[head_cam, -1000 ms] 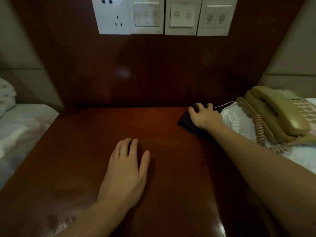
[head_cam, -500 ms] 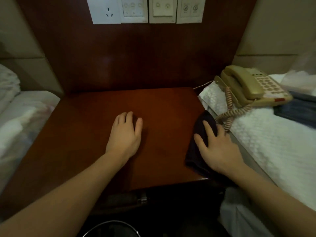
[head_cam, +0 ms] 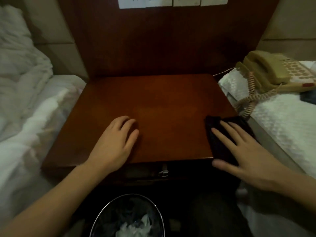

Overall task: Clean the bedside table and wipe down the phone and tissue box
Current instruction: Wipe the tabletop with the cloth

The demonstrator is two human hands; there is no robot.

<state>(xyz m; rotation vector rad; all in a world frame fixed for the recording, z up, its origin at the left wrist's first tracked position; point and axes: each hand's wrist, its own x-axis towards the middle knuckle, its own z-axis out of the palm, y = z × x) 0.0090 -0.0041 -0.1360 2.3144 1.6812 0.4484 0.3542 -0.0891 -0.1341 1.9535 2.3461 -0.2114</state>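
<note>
The dark wooden bedside table (head_cam: 153,100) fills the middle of the view. My left hand (head_cam: 114,142) rests flat on its front left part, fingers together, holding nothing. My right hand (head_cam: 242,151) presses flat on a dark cloth (head_cam: 217,134) at the table's front right corner, thumb past the front edge. A beige corded phone (head_cam: 270,72) sits on the white bed at the right, its coiled cord hanging toward the table. A dark flat object (head_cam: 309,98), partly cut off, lies on the bed beside the phone. I cannot tell whether it is the tissue box.
White beds (head_cam: 25,100) flank the table on both sides. A bin (head_cam: 130,218) with crumpled waste stands on the floor below the front edge. A drawer handle (head_cam: 164,171) shows under the tabletop. Wall sockets and switches (head_cam: 171,1) sit above on the wooden panel.
My right hand has dragged the cloth from the table's back right corner along the right side to the front corner. The view has pulled back, and the bin has come into sight.
</note>
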